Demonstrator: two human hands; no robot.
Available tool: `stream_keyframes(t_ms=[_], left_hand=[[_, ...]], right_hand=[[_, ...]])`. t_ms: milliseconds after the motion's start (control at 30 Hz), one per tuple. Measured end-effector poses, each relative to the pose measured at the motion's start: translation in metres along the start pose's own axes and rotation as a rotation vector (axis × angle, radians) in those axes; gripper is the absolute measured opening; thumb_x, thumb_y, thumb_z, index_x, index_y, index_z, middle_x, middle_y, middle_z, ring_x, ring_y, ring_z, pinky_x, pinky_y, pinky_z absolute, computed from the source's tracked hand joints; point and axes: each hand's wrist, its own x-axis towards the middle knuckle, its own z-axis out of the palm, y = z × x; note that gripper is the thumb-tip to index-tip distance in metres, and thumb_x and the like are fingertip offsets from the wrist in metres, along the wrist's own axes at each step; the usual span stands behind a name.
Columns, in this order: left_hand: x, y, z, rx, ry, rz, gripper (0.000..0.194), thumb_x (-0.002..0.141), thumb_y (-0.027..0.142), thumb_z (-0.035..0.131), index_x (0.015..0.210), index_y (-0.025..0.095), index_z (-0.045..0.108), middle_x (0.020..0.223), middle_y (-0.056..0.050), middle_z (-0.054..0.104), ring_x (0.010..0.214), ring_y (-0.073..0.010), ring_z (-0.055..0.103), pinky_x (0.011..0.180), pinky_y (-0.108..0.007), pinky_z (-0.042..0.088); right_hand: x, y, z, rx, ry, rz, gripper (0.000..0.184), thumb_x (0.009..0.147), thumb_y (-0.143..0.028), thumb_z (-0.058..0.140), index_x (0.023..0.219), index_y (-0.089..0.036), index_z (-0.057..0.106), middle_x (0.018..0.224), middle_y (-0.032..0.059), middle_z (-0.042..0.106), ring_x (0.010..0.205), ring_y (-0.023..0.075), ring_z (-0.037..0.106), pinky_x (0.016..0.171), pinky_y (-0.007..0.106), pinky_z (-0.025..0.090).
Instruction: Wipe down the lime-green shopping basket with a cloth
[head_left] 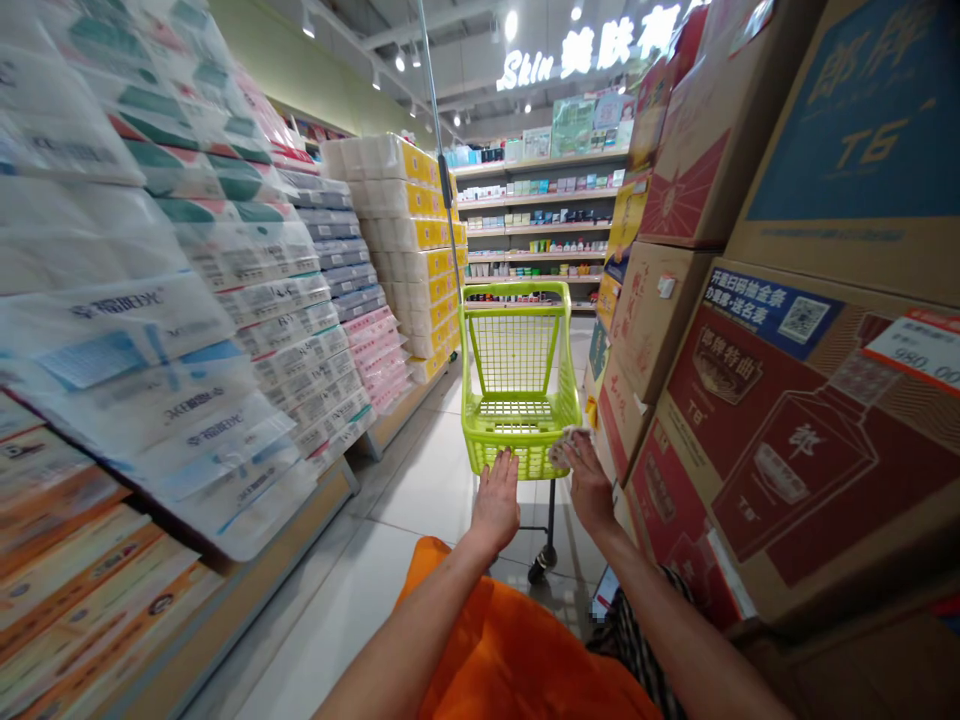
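A lime-green plastic shopping cart (517,415) stands right in front of me in the aisle, its basket holding nothing that I can see. My left hand (498,500) lies flat against the near side of the basket, fingers stretched out and pointing up. In my right hand (591,485) is a crumpled, pale patterned cloth (568,447), pressed to the basket's near right corner. A thin metal pole (442,150) rises at the cart's left side. Below the basket, a black caster wheel (542,563) shows on the floor.
Stacked tissue packs (202,400) line the left on a low platform (300,535). Large cardboard cartons (780,400) rise close on the right, one with a price tag (922,345) jutting out. Shelves of small products (536,220) close off the far end. Tiled floor (337,590) runs between.
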Motion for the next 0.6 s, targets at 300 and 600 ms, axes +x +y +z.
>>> stream_keyframes(t_ms=[300, 600], left_hand=[[-0.014, -0.018, 0.002, 0.026, 0.026, -0.07, 0.068, 0.065, 0.003, 0.038, 0.132, 0.006, 0.03, 0.143, -0.017, 0.025, 0.133, -0.0236, 0.019, 0.107, -0.047, 0.02], [-0.018, -0.042, -0.004, 0.0, 0.098, -0.233, 0.068, 0.065, 0.0, 0.038, 0.132, 0.007, 0.031, 0.142, -0.017, 0.027, 0.133, -0.0239, 0.02, 0.107, -0.046, 0.022]], right_hand=[[-0.006, -0.028, 0.009, 0.059, -0.05, -0.121, 0.041, 0.084, -0.005, 0.035, 0.117, -0.02, 0.055, 0.129, 0.0061, 0.049, 0.127, 0.018, 0.034, 0.104, 0.04, 0.036], [-0.009, -0.058, 0.037, 0.16, -0.161, -0.254, 0.038, 0.085, -0.006, 0.038, 0.112, -0.022, 0.06, 0.119, 0.0051, 0.058, 0.123, 0.0177, 0.041, 0.102, 0.039, 0.039]])
